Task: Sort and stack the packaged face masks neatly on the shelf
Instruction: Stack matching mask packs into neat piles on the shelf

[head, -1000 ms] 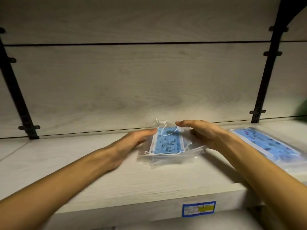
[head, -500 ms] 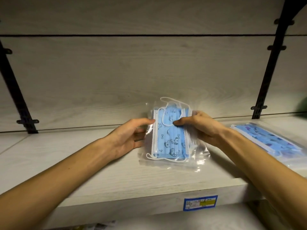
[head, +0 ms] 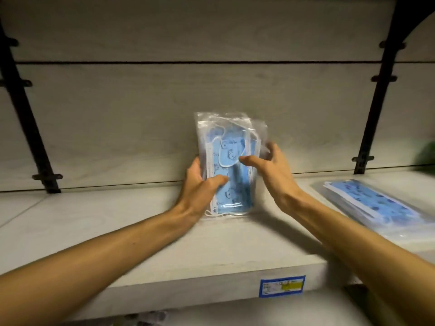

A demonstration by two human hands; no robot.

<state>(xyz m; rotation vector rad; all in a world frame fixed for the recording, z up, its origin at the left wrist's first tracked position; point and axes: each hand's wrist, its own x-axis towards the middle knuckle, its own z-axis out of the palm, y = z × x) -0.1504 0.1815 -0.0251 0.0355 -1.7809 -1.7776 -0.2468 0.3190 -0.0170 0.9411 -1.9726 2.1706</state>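
Observation:
A clear-wrapped stack of blue patterned face masks (head: 231, 147) stands upright on its short edge on the pale wooden shelf (head: 117, 220), close to the back panel. My left hand (head: 200, 184) grips its lower left edge, thumb across the front. My right hand (head: 273, 170) holds the right side, with the thumb on the front and the fingers curled round the plastic edge. A second stack of packaged blue masks (head: 376, 203) lies flat on the shelf at the right.
Black shelf brackets run up the back panel at the left (head: 26, 114) and the right (head: 374, 95). A blue and yellow price label (head: 282, 286) sits on the shelf's front edge. Something green (head: 426, 156) shows blurred at the far right.
The mask stack lay flat under both hands, then was tipped up; it now stands upright near the back panel, with both hands holding its sides.

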